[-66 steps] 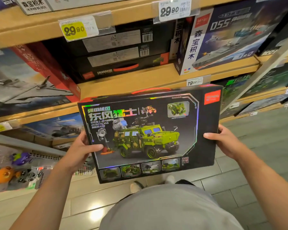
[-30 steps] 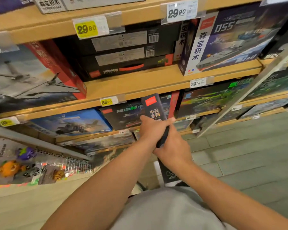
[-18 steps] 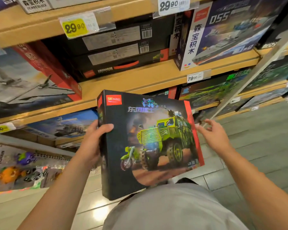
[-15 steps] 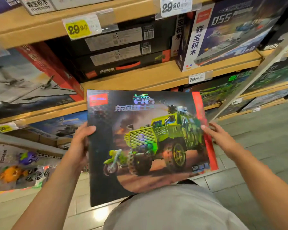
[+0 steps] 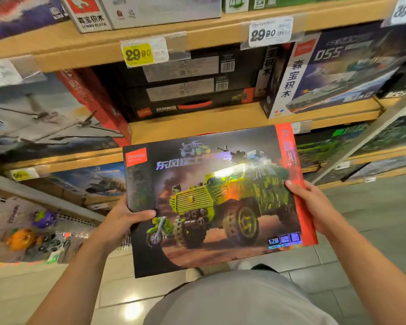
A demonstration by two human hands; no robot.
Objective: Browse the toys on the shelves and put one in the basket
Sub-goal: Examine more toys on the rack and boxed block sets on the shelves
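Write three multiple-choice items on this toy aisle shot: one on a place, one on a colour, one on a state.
1. Where is the truck box?
A. on a shelf
B. held in front of the shelves
C. on the floor

2. What colour is the price tag above the black boxes?
A. yellow
B. blue
C. pink

3. How is the truck box held?
A. left hand only
B. right hand only
C. both hands

Key: 1 B, it is off the shelf; 2 A, the tag is yellow; 3 C, left hand and right hand grip opposite edges.
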